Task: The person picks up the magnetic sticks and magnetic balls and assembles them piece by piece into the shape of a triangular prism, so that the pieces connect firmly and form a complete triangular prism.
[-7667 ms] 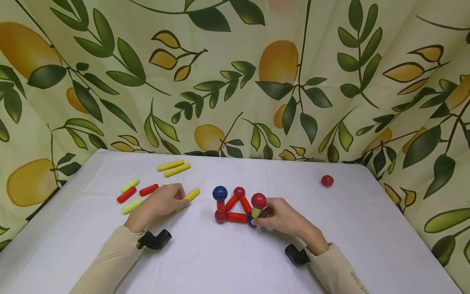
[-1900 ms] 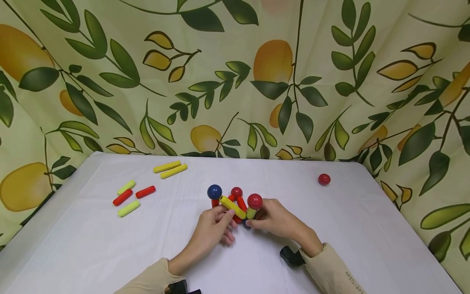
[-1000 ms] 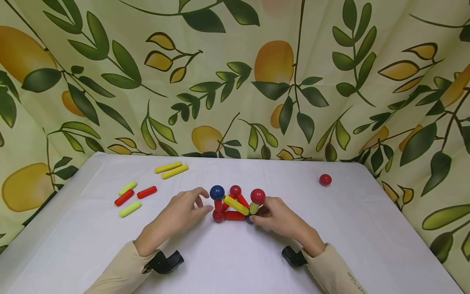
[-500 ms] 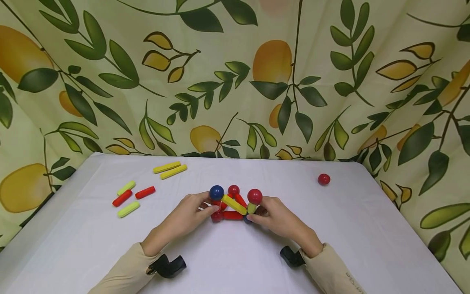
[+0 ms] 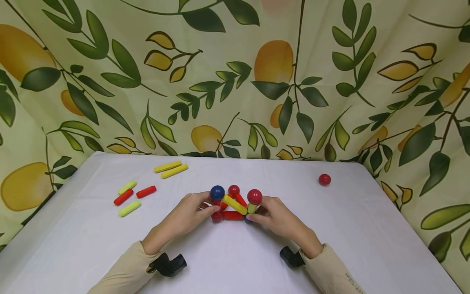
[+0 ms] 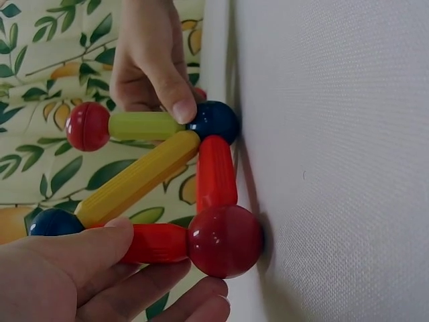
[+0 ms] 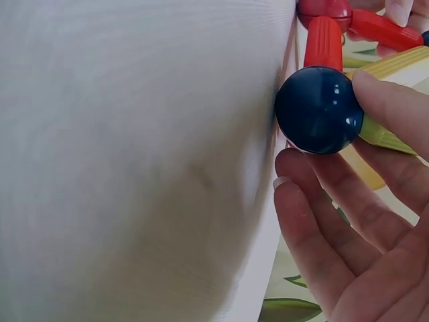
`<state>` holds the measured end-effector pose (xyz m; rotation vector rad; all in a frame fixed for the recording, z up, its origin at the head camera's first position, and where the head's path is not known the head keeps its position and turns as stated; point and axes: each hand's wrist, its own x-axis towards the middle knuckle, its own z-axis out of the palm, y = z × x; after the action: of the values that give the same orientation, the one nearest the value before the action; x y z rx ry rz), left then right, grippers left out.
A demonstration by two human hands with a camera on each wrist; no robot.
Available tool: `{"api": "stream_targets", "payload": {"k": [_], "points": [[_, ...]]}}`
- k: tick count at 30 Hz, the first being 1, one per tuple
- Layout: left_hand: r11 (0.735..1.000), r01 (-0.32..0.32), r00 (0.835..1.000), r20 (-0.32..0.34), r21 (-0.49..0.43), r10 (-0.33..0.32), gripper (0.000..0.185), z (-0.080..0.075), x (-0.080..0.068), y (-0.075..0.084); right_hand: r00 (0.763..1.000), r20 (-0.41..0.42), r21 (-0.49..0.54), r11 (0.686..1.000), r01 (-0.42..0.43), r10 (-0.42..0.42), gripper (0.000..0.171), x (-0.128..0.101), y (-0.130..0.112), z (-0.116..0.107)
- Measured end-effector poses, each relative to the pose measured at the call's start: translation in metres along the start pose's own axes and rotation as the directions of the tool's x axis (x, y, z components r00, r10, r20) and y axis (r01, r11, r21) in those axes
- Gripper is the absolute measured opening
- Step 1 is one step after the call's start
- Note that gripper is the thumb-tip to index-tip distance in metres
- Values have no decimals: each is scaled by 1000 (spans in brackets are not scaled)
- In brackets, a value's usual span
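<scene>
A frame of toy magnetic rods and balls stands mid-table, its base a triangle of red rods (image 5: 233, 215). My left hand (image 5: 189, 214) pinches the upright red rod (image 6: 157, 243) between the top blue ball (image 5: 217, 192) and a lower red ball (image 6: 226, 241). From that top blue ball a yellow rod (image 5: 235, 204) slants down to the lower blue ball (image 7: 315, 111). My right hand (image 5: 280, 218) holds that corner, thumb where the lower blue ball meets a lime rod (image 6: 146, 125). A red ball (image 5: 255, 197) tops the lime rod.
Two yellow rods (image 5: 174, 171) lie at the back left of the white table (image 5: 227, 261). Nearer are two loose red rods (image 5: 146, 191) and two lime rods (image 5: 129, 208). A loose red ball (image 5: 324, 179) sits at the back right, before a patterned curtain (image 5: 227, 102).
My left hand has carried a yellow rod from the left into the frame, let go of it, and taken hold of the upright red rod. My right hand stays at its corner.
</scene>
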<state>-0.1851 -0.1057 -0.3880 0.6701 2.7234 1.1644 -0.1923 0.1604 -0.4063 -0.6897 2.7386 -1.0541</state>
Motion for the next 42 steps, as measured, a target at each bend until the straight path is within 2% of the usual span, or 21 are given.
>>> {"api": "stream_targets", "payload": {"k": [7, 16, 25, 33, 42], "points": [[1000, 0, 999, 49, 0, 0, 28, -9, 2, -3, 1000, 3, 25, 1000, 7, -7, 25, 0, 3, 0], [998, -51, 998, 43, 27, 50, 32, -31, 2, -14, 1000, 21, 44, 999, -6, 5, 26, 0, 5, 1], [1000, -26, 1000, -17, 4, 26, 32, -49, -1, -22, 1000, 21, 52, 998, -18, 17, 27, 0, 6, 1], [1000, -19, 995, -97, 15, 21, 31, -67, -3, -36, 999, 30, 55, 998, -25, 23, 28, 0, 6, 2], [997, 36, 993, -111, 65, -29, 33, -83, -6, -51, 999, 34, 58, 998, -32, 30, 28, 0, 5, 2]]}}
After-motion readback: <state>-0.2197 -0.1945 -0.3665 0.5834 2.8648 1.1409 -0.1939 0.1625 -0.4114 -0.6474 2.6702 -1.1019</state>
